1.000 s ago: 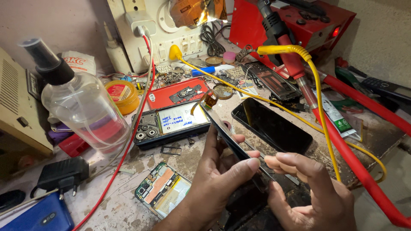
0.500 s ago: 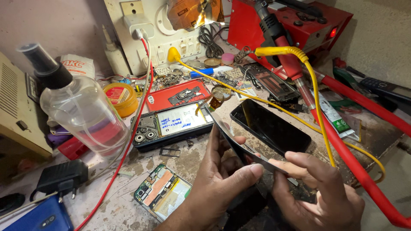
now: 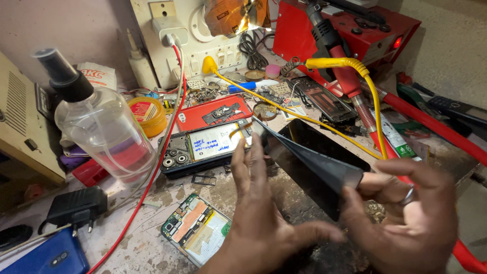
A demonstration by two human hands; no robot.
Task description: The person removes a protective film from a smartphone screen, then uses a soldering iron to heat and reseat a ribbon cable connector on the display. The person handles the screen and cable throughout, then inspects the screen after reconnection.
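My two hands hold a thin black phone screen panel [image 3: 317, 170] tilted on edge above the workbench. My left hand [image 3: 261, 223] supports it from below with the fingers spread along its near face and the thumb under its lower edge. My right hand [image 3: 406, 213], with a ring on one finger, pinches the panel's right end. A dark glass panel [image 3: 324, 147] lies flat on the bench right behind it. An opened phone [image 3: 205, 149] with its battery showing lies just beyond my left fingertips.
A clear spray bottle [image 3: 99, 122] stands at the left. Another opened phone [image 3: 195, 228] lies near the front edge. A red back cover [image 3: 215, 112], a yellow cable [image 3: 284, 106], a red hot-air tool [image 3: 345, 76], a black charger [image 3: 76, 205] and a blue phone [image 3: 43, 253] crowd the bench.
The screen panel has been lifted higher and tilted more on edge. My left fingers have spread out along it, and my right hand has shifted to the right end.
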